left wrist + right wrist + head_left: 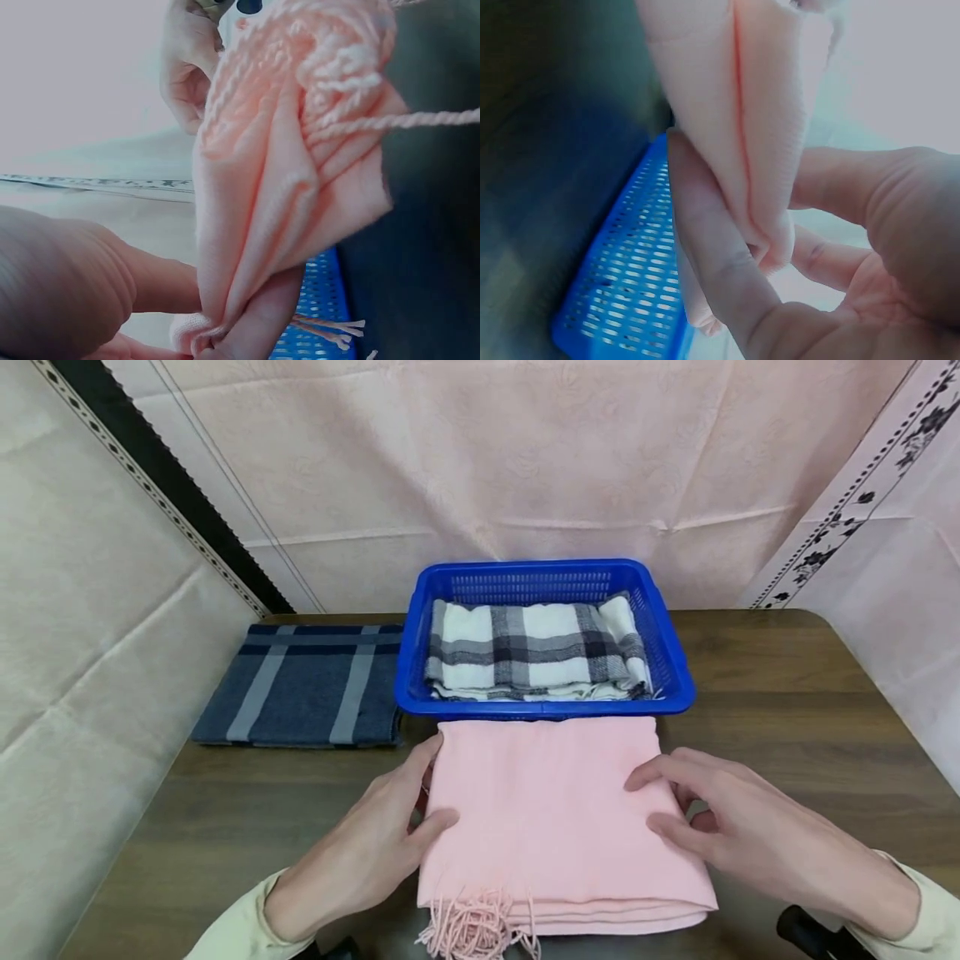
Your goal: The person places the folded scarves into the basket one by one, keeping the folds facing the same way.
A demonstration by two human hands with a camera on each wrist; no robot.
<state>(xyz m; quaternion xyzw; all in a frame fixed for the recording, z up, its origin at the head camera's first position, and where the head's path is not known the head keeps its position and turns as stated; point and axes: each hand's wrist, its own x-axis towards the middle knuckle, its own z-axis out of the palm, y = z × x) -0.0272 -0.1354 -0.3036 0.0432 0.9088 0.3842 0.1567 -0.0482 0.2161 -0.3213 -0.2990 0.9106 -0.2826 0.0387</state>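
Note:
A folded pink scarf [547, 827] with a tangle of fringe [476, 927] at its near left corner is held between both hands, in front of the basket. My left hand [375, 843] grips its left edge, thumb on top and fingers underneath, as the left wrist view shows around the pink cloth [240, 217]. On the opposite edge my right hand [720, 818] pinches the folded layers [742, 135], with fingers on both faces. Behind the scarf stands a blue plastic basket [543, 706], and a black-and-white checked scarf [540, 647] lies folded inside it.
Left of the basket lies a folded dark blue cloth [307, 685] with lighter stripes. The wooden table [780, 693] runs up to cloth-covered walls [525, 452] at the back and sides.

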